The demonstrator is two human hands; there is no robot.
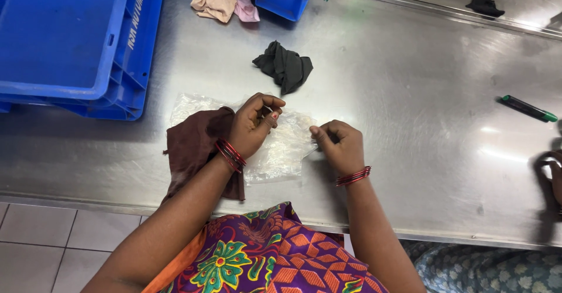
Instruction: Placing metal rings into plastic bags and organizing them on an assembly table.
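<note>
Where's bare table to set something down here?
Bare steel between the right hand and the green marker, and beyond the dark green cloth. Crowded: left hand, clear bag, brown cloth, blue crates.

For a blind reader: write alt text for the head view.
Left hand and right hand pinch a clear bag on a steel table. A brown cloth lies under the left wrist, a dark cloth beyond, blue crates at left.

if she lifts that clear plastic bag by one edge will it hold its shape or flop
Probably flop: the clear plastic bag looks thin and crinkled, lying flat on the steel table. Likely very light, and perhaps slippery on that smooth metal.
</note>
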